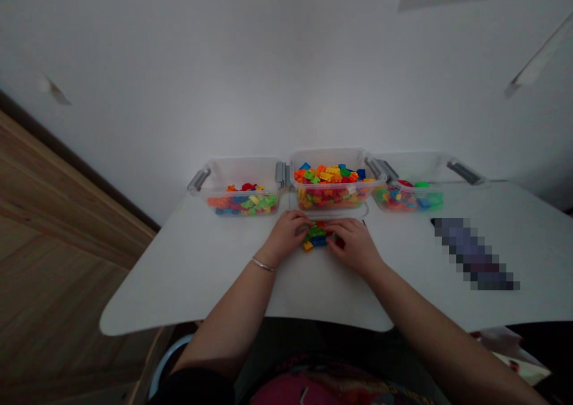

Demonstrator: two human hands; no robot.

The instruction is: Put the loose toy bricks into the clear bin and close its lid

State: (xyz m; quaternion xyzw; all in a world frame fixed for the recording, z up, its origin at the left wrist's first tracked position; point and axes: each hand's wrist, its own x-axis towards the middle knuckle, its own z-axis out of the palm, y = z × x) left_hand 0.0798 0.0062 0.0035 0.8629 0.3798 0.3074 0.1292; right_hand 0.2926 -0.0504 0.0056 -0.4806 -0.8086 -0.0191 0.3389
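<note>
My left hand [289, 233] and my right hand [353, 244] meet over a small cluster of toy building bricks [317, 233] on the white table. Green, blue, red and yellow pieces show between the fingers. From the left, curled fingers press against the green part of the cluster. My right hand is closed on its other side, with thumb and fingertips at the blue and red pieces. A yellow brick [308, 247] sits at the cluster's near left corner. Whether every piece is joined I cannot tell, since the fingers hide part of it.
Behind the hands, along the wall, stand three clear plastic boxes: a left box [242, 199], a middle box [333, 190] and a right box [414, 199], each with colourful pieces. A blurred-out flat object [474, 255] lies on the white table [188, 273] at the right.
</note>
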